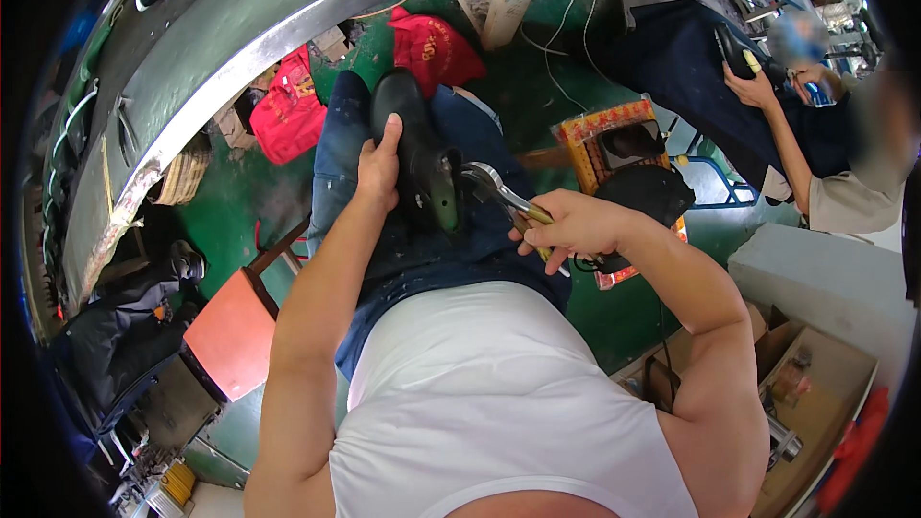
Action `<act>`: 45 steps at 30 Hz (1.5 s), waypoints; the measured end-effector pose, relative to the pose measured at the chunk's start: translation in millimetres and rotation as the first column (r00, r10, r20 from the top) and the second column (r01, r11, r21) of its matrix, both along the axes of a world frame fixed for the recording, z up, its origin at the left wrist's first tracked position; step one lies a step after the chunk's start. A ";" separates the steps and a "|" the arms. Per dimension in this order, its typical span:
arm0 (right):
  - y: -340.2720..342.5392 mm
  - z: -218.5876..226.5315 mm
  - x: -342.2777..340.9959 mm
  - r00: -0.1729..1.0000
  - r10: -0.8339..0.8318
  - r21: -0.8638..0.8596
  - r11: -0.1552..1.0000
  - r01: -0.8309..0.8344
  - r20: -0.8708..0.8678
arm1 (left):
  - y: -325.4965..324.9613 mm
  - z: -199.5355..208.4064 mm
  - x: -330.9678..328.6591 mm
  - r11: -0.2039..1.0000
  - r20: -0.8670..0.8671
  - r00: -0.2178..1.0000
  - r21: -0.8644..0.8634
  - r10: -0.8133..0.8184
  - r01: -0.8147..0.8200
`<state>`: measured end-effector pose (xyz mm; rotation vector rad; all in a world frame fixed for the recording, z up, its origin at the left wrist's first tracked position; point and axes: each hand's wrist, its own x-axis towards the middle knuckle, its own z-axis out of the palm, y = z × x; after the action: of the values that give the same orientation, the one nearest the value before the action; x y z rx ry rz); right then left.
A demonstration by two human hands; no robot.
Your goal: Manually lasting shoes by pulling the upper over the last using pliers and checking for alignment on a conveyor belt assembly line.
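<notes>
A black leather shoe upper point(411, 129) lies across my lap, its toe pointing away from me. A green shoe last point(444, 206) shows at the near end of it. My left hand point(380, 165) is closed on the shoe's left side, thumb on top. In my right hand point(580, 228) is a pair of pliers point(508, 198) with a broad curved metal head and brass-coloured handles. The pliers' head is close to the right edge of the shoe's near end; whether it touches I cannot tell. Dark blue cloth point(384, 259) covers my lap under the shoe.
A metal-edged workbench point(317, 14) curves across the front and left. Red bags point(432, 50) lie beneath it. On my right, a phone point(631, 141) and a black cap point(648, 194) rest on an orange-patterned surface. Farther right, a co-worker holds a black shoe point(737, 53). An orange-topped stool point(230, 334) stands left.
</notes>
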<state>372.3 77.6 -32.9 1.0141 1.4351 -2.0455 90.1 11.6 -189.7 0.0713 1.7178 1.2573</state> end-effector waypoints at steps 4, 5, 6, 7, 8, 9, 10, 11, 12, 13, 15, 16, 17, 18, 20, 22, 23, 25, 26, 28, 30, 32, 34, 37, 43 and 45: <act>-1.6 -0.5 -7.3 0.991 -0.115 -0.201 0.975 0.100 -0.067 | 7.8 2.2 -16.1 0.991 0.266 0.955 0.055 -0.130 0.120; -6.0 -0.1 -9.3 0.986 -0.145 -0.217 0.968 0.124 -0.085 | 9.1 12.6 -13.2 0.989 0.323 0.935 0.060 -0.148 0.136; -9.0 -0.5 -10.3 0.983 -0.165 -0.225 0.964 0.142 -0.085 | 9.8 19.1 -9.7 0.986 0.378 0.911 0.066 -0.166 0.153; -9.2 0.5 -14.2 0.982 -0.155 -0.210 0.969 0.130 -0.106 | 8.7 21.1 -9.4 0.985 0.374 0.911 0.061 -0.174 0.163; -9.0 1.9 -18.2 0.981 -0.145 -0.194 0.974 0.119 -0.126 | 7.8 22.9 -8.9 0.988 0.376 0.914 0.075 -0.155 0.137; -8.7 4.2 -22.7 0.983 -0.131 -0.186 0.977 0.106 -0.127 | 6.9 24.3 -8.5 0.990 0.379 0.915 0.091 -0.138 0.111; -9.7 3.6 -24.2 0.982 -0.140 -0.184 0.976 0.115 -0.129 | 7.5 23.6 -7.4 0.988 0.377 0.914 0.094 -0.147 0.121; -10.8 2.2 -25.5 0.981 -0.142 -0.201 0.973 0.114 -0.134 | 7.6 20.9 -7.3 0.989 0.366 0.920 0.095 -0.142 0.114; -11.6 0.7 -26.8 0.980 -0.143 -0.218 0.970 0.111 -0.138 | 7.9 18.3 -6.9 0.989 0.356 0.925 0.098 -0.135 0.107; -11.8 -2.0 -29.1 0.978 -0.145 -0.231 0.967 0.108 -0.150 | 7.8 14.5 -7.1 0.989 0.354 0.925 0.103 -0.140 0.110; -14.0 -1.3 -35.7 0.976 -0.176 -0.252 0.958 0.139 -0.129 | 7.5 6.8 -7.5 0.994 0.331 0.939 0.076 -0.095 0.073; -14.7 -1.0 -36.9 0.973 -0.208 -0.277 0.945 0.172 -0.104 | 8.0 7.1 -4.7 0.994 0.332 0.938 0.083 -0.099 0.076; -15.5 -5.2 -36.3 0.973 -0.208 -0.270 0.947 0.174 -0.103 | 7.4 6.9 -0.4 0.996 0.239 0.968 0.060 -0.077 0.064; -16.6 -12.6 -35.5 0.962 -0.255 -0.303 0.928 0.215 -0.095 | 7.3 6.6 3.6 0.998 0.144 0.988 0.038 -0.054 0.049; -18.0 -11.6 -39.7 0.953 -0.289 -0.334 0.910 0.245 -0.089 | 5.0 3.6 6.4 1.000 0.023 0.999 -0.010 -0.029 0.029; -19.0 -5.9 -42.7 0.969 -0.246 -0.317 0.921 0.224 -0.029 | 3.6 6.9 11.2 0.998 -0.094 0.995 -0.060 -0.012 0.006; -18.8 -4.9 -44.5 0.970 -0.243 -0.317 0.922 0.223 -0.025 | 3.1 13.3 14.2 0.999 -0.098 0.995 -0.044 -0.029 0.025; -17.2 -2.8 -51.6 0.998 -0.003 -0.059 0.998 0.007 0.064 | 2.3 13.8 11.5 0.999 -0.101 0.994 -0.027 -0.033 0.031; -21.3 0.4 -50.4 0.998 0.010 -0.058 0.998 -0.006 0.065 | 2.8 8.8 7.3 0.994 -0.159 0.985 -0.098 -0.070 0.055; -38.1 7.6 -28.9 0.997 -0.076 0.095 0.993 0.075 0.005 | 2.5 7.4 4.8 0.983 -0.210 0.972 -0.172 -0.103 0.067; -44.7 2.0 14.4 0.995 -0.096 0.109 0.989 0.097 -0.006 | 5.0 21.7 11.6 0.975 -0.355 0.920 -0.196 -0.168 0.102; -44.8 1.3 17.2 0.993 -0.114 0.119 0.986 0.116 -0.022 | 4.2 8.4 5.7 0.978 -0.346 0.925 -0.187 -0.154 0.093; -41.1 1.0 6.2 0.999 0.047 0.349 0.936 -0.052 0.021 | 6.3 -1.5 -6.0 0.982 -0.163 0.976 -0.143 -0.146 0.123; -33.7 17.5 -7.4 0.992 0.115 0.372 0.920 -0.122 0.043 | 6.2 -2.3 -9.5 0.990 -0.028 0.992 -0.061 -0.125 0.123; -34.0 16.5 1.6 0.973 0.229 0.688 0.710 -0.151 -0.022 | 2.3 14.4 -7.7 0.991 0.071 0.989 -0.026 -0.129 0.131; -31.0 22.8 -1.9 0.973 0.231 0.725 0.665 -0.178 0.027 | 1.8 16.2 -3.1 0.988 0.119 0.981 0.015 -0.155 0.154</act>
<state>370.4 46.5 -10.1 0.9873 2.3718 -1.3366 87.0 13.4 -173.6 0.1276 1.5741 1.1292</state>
